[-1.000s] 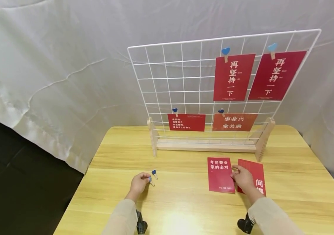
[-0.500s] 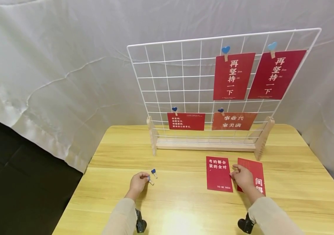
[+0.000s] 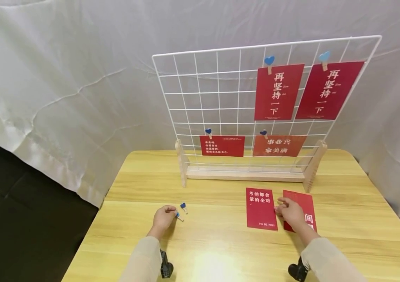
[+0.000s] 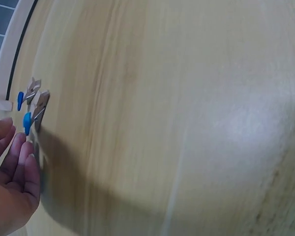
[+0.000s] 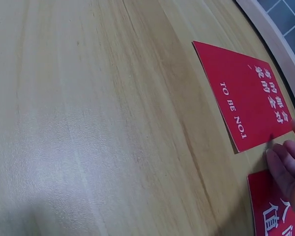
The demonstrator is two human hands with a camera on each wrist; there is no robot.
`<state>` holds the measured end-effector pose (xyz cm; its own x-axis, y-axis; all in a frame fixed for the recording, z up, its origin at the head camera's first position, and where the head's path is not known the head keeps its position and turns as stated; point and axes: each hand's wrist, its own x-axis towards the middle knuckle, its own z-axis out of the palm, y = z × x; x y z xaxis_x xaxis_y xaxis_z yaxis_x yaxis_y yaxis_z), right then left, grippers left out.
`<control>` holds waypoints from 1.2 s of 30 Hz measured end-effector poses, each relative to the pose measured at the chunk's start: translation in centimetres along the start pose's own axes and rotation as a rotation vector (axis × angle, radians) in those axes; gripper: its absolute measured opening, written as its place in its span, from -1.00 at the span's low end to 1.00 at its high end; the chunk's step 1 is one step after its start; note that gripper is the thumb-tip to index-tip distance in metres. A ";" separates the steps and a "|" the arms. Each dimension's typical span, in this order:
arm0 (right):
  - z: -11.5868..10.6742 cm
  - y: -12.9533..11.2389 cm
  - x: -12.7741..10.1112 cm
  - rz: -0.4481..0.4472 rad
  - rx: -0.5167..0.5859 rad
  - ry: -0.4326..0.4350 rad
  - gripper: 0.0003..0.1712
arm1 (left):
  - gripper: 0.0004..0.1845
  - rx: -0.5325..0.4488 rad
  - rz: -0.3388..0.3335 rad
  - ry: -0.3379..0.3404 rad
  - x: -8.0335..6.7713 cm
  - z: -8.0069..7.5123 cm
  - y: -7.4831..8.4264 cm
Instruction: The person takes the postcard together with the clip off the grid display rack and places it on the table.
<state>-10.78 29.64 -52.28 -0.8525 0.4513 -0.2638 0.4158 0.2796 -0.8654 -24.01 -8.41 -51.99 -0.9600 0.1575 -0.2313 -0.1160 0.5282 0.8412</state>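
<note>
Now | left grip (image 3: pixel 163 219): light-blue clip (image 3: pixel 180 217) adjacent, hold unclear | right grip (image 3: pixel 290 214): relaxed, NO.1 card (image 3: pixel 260 213) beside

Curtained-off, studio-like nook: pale cloth (image 3: pixel 62 78) hung behind and beside wood-grain table (image 3: pixel 214 223), dark floor (image 3: pixel 20 219) at left.

Left fingers (image 4: pixel 32 176), right fingers (image 5: pixel 279 169) loosely bent

On the table (image 3: pixel 214 239), far side: rack (image 3: pixel 245 176), curtain (image 3: pixel 98 74) behind. On the rack, upper right: two upper cards (image 3: pixel 279 92), side by side; beneath, two lower cards (image 3: pixel 222 146), likewise; rack clips (image 3: pixel 269 60) at all four top edges. Before the rack, right: left flat card (image 3: pixel 261 211); right flat card (image 3: pixel 302 201), my right hand (image 3: pixel 292 214) over its left part. Left: far clip (image 3: pixel 184 206); before it, near clip (image 3: pixel 180 217), at my left hand's (image 3: pixel 163 220) fingertips.
</note>
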 end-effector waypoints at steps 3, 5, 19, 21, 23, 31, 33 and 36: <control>-0.2 -0.2 0.0 -0.034 0.006 -0.003 -0.55 | -0.79 -0.022 -0.008 -0.008 -0.1 -0.4 0.4; -0.4 -0.4 0.0 -0.054 0.003 -0.002 -0.54 | -0.76 -0.033 0.003 -0.013 -0.1 -0.7 0.6; -2.8 -4.3 -0.2 -0.223 0.052 0.025 -0.51 | -0.71 -0.059 0.178 -0.036 0.0 -1.7 5.7; -3.1 -5.1 -0.2 -0.266 0.054 0.037 -0.51 | -0.71 -0.062 0.204 -0.046 0.2 -1.7 6.7; -3.5 -5.9 -0.1 -0.301 0.072 0.043 -0.52 | -0.71 -0.072 0.228 -0.054 0.4 -1.6 7.8; -4.7 -9.7 -0.7 -0.379 0.101 0.040 -0.49 | -0.73 -0.127 0.323 -0.083 0.7 -1.5 12.6; -4.9 -10.5 -0.9 -0.393 0.092 0.046 -0.49 | -0.74 -0.143 0.342 -0.090 0.6 -1.4 13.8; -5.1 -11.7 -1.0 -0.429 0.076 0.066 -0.50 | -0.74 -0.168 0.378 -0.101 0.5 -1.2 15.7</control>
<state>-13.15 30.25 -39.68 -0.9198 0.3617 0.1519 0.0019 0.3914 -0.9202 -26.66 -1.07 -38.34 -0.9142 0.3993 0.0692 0.1918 0.2758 0.9419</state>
